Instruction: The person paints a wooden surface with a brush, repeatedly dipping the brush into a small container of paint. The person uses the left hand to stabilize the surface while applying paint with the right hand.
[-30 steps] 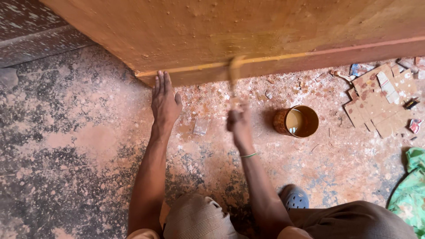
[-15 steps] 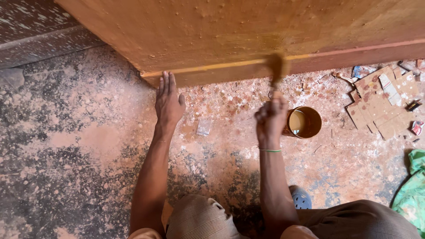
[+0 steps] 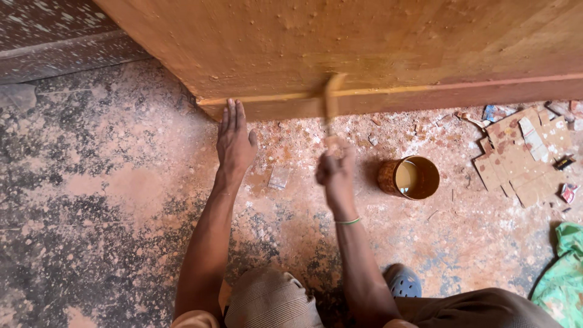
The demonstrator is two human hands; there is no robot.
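Brush (image 3: 332, 97) stands clamped in my right hand (image 3: 336, 173), its blurred head touching the lower edge of the orange wooden panel (image 3: 376, 42). My left hand (image 3: 234, 143) presses flat, fingers together, at the panel's bottom corner. A paint tin (image 3: 416, 178) sits just right of my right hand on the dusty floor (image 3: 109, 200).

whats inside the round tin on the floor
The tin holds pale tan liquid, likely paint, partway up; its near wall hides the bottom. The right hand holds a brush elsewhere.
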